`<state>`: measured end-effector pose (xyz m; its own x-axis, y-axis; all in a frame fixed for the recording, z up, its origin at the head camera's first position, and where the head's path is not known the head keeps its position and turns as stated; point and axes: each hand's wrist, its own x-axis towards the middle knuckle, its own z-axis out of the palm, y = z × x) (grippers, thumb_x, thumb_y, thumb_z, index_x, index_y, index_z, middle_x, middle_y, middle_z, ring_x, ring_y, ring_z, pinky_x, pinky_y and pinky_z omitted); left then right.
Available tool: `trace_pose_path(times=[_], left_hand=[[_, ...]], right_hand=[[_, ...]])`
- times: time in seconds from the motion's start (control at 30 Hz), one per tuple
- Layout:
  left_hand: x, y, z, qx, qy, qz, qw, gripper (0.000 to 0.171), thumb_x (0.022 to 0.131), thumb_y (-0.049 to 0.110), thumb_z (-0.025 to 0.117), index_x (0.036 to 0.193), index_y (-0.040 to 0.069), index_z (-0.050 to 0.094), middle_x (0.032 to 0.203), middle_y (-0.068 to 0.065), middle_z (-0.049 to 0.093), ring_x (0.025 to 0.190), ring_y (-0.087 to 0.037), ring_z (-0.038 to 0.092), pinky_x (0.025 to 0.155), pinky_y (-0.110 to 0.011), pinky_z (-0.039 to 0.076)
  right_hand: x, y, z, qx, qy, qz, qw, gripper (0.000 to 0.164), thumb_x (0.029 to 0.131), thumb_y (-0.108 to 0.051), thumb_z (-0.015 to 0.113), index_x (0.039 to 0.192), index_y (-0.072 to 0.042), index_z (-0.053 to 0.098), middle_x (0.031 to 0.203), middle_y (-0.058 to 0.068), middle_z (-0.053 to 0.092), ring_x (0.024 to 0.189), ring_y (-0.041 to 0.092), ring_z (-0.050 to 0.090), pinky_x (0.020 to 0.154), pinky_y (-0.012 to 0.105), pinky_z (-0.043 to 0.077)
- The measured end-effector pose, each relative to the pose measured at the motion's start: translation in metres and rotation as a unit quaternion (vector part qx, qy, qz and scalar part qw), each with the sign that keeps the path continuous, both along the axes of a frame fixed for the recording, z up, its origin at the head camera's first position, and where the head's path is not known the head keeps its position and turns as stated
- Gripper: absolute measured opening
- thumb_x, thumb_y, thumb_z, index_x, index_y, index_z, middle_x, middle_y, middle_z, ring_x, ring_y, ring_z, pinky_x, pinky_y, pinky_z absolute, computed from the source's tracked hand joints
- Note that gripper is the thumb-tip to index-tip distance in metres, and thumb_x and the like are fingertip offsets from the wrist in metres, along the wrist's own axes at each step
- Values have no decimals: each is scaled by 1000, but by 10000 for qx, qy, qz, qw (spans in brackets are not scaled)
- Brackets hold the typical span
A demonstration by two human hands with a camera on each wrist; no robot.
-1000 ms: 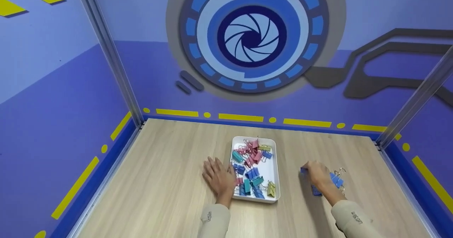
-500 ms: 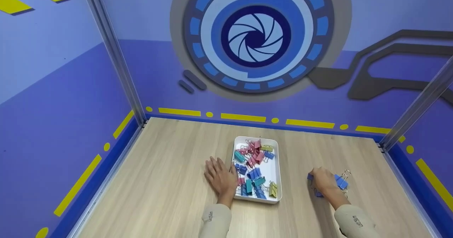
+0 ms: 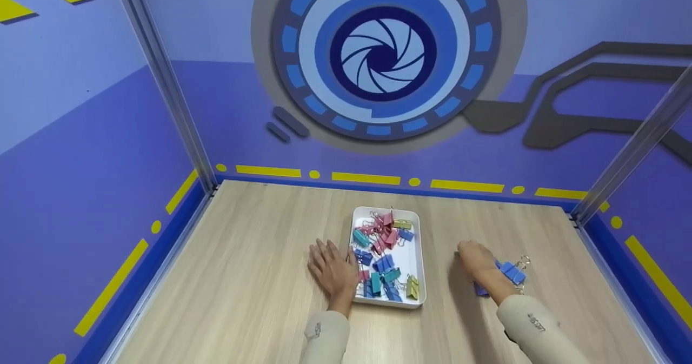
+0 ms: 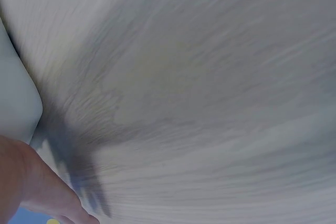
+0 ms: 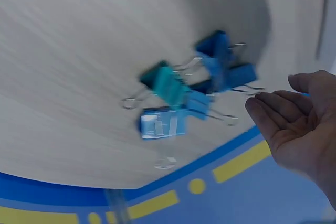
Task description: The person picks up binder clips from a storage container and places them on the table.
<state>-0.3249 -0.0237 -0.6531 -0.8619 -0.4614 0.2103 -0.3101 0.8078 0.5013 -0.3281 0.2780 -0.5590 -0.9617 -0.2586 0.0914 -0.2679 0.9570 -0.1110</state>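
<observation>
On the table (image 3: 259,266), the right hand (image 3: 476,260), loosely bent and seemingly empty, had just drifted left near the loose clips (image 3: 512,272), leaving them right of the tray (image 3: 410,257), with the left hand (image 3: 333,271) spread along its left side.

Surface (image 3: 259,256) looks like smooth wood, tray (image 3: 394,304) seems plasticky, clips (image 5: 170,87) have shiny metal handles (image 5: 165,167), and those sleeves (image 3: 327,334) are pretty matt cloth.

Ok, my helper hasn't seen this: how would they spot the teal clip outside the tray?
On the wooden tabletop, right of the white tray, blue clips lie near the right hand. Among them sits the teal clip, the group's only greenish one.
</observation>
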Motion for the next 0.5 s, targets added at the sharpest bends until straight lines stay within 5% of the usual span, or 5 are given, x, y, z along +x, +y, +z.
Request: trace_pose_path(times=[0.13, 0.23, 0.37, 0.5], left_hand=[[-1, -4, -1, 24, 29, 24, 10000, 71, 101, 53, 51, 153, 4, 45, 165, -20, 33, 156, -41, 23, 125, -63, 21], [-2, -4, -3, 8, 93, 46, 9999, 71, 101, 54, 49, 152, 5, 46, 165, -20, 34, 156, -41, 25, 125, -62, 21], [-3, -4, -5, -17, 133, 67, 9999, 71, 100, 54, 50, 152, 5, 47, 164, -20, 35, 155, -41, 26, 125, -62, 22], [-1, -2, -3, -16, 58, 47, 10000, 71, 100, 53, 52, 153, 6, 46, 165, -19, 34, 156, -40, 25, 125, -62, 22]], right_hand=[[-3, -38, 15, -699, 244, 40, 9972, 21, 89, -1, 67, 68, -1, 62, 67, 15, 65, 61, 28, 60, 58, 48, 54], [0, -66, 19, -1184, 19, 44, 9930, 22, 90, -3, 65, 69, -1, 69, 65, 11, 67, 56, 20, 53, 53, 41, 51], [11, -94, 14, -1301, -337, 195, 9907, 16, 91, -5, 69, 78, 2, 75, 69, 14, 71, 54, 16, 56, 49, 32, 52], [23, -108, 3, -1173, -281, 292, 9923, 20, 89, -7, 74, 72, 2, 69, 62, 11, 65, 53, 15, 49, 46, 34, 48]])
